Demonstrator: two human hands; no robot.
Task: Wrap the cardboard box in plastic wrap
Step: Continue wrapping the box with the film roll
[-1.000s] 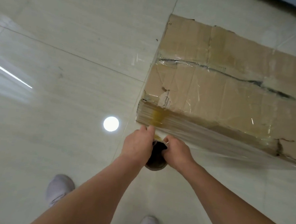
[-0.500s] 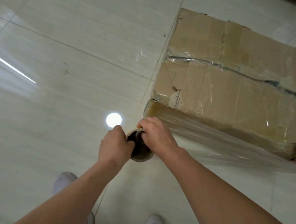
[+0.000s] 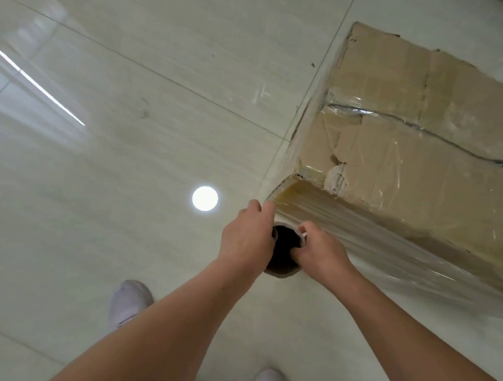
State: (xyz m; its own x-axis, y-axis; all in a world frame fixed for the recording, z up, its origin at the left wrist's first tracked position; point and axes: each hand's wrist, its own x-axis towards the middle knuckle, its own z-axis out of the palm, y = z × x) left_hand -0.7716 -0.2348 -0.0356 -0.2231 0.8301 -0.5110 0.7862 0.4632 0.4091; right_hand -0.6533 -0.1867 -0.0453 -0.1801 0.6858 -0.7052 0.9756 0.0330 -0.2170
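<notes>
A large worn cardboard box (image 3: 407, 134) stands on the tiled floor at the right, its top taped and torn near the front corner. Clear plastic wrap (image 3: 387, 244) stretches along its near side from a roll (image 3: 285, 244) held upright just in front of the box's near left corner. I look straight down into the roll's dark cardboard core. My left hand (image 3: 248, 236) grips the roll from the left. My right hand (image 3: 320, 249) grips it from the right, fingers hooked over the core's rim.
Glossy pale floor tiles (image 3: 113, 183) spread to the left and front, with a round lamp reflection (image 3: 205, 198). My two light shoes (image 3: 129, 302) (image 3: 266, 380) stand on the floor below my arms.
The roll has moved back right to the box's near corner. My right hand shifted from over the roll's top to its right side. The view has moved closer to the box.
</notes>
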